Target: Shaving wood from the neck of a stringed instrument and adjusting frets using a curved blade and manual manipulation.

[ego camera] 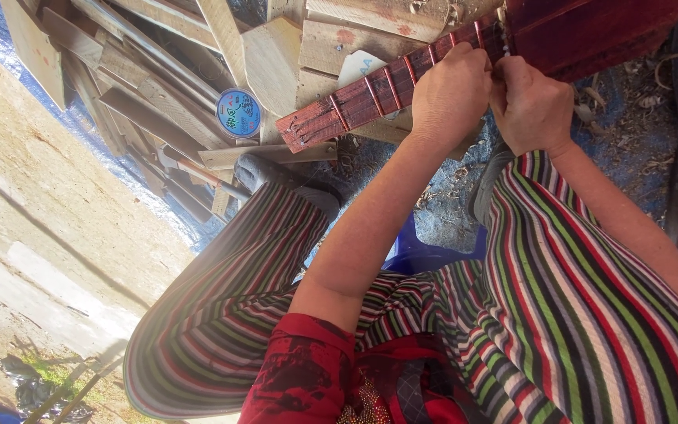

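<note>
Fretted neck (370,94), dark red, gripped by left hand (450,96); right hand (533,106) pinching at its strings; round blue tin (238,113) nearby among planks (151,71).

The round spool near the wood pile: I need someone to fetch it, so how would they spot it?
Start at the heap of pale wooden offcuts left of the red fretted neck that the left hand grips. The round spool lies among those planks, just left of the neck's free end. It is the only circular, blue-faced thing among straight bare boards.
</note>
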